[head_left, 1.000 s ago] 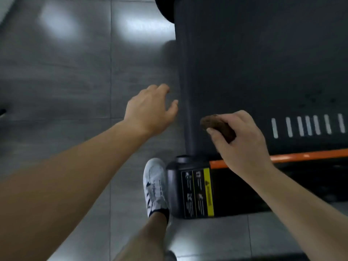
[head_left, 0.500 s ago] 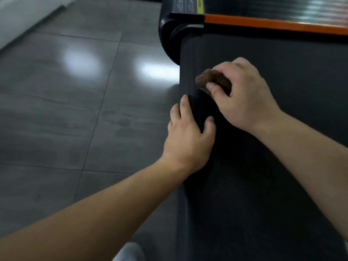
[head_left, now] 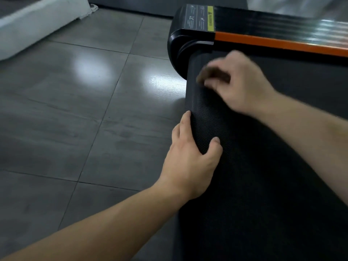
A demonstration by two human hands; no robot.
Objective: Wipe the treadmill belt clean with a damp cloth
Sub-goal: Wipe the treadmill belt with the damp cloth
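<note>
The black textured treadmill belt (head_left: pixel 273 166) fills the right side of the head view. My left hand (head_left: pixel 190 162) grips the belt's left edge, thumb on top and fingers down the side. Further up the belt, my right hand (head_left: pixel 239 85) is blurred and holds a small brown cloth (head_left: pixel 211 73) bunched in its fingers, pressed against the belt near the left edge. Most of the cloth is hidden under the fingers.
A black end cover (head_left: pixel 188 34) with a warning label and an orange strip (head_left: pixel 278 43) crosses the belt's far end. Grey floor tiles (head_left: pixel 84 119) lie to the left. A white object (head_left: pixel 37 23) sits on the floor at the far left.
My right hand has slid the cloth a little along the belt near its left edge and is blurred with motion. My left hand keeps its grip on the belt edge.
</note>
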